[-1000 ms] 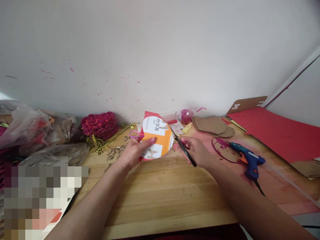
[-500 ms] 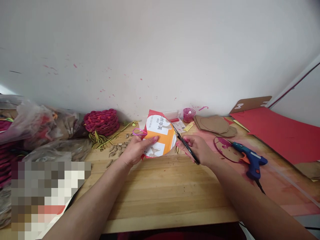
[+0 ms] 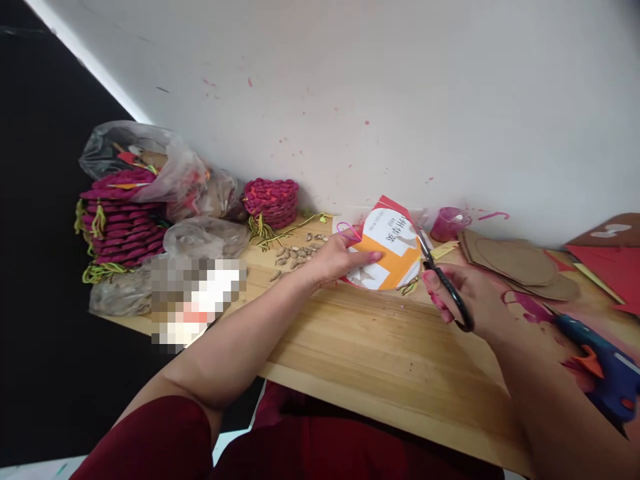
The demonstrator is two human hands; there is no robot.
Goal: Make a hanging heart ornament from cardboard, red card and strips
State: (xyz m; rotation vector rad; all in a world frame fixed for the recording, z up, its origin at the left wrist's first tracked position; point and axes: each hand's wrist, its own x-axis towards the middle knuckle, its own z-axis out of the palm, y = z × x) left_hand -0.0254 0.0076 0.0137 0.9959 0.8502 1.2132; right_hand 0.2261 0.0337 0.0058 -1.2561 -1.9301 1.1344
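My left hand (image 3: pixel 337 259) grips the left edge of a round orange and white printed card (image 3: pixel 395 250), thumb on top. Red paper (image 3: pixel 386 201) shows behind the card at its upper edge and lower left. In my right hand (image 3: pixel 457 293) are black-handled scissors (image 3: pixel 450 288), with their blades at the card's right edge. A pink loop (image 3: pixel 349 230) sticks out just above my left hand. Card and scissors are held over the wooden table (image 3: pixel 345 340).
Shells (image 3: pixel 295 255) lie left of the card, near a woven magenta basket (image 3: pixel 273 202) and plastic bags (image 3: pixel 185 180). Rightward are a pink cup (image 3: pixel 451 223), cardboard pieces (image 3: pixel 515 259), a blue glue gun (image 3: pixel 613 373) and red sheets (image 3: pixel 607 267).
The view has swung left and tilted, so the hands and table items appear farther right. More bags and a larger woven stack show at left. Both hands keep their holds.
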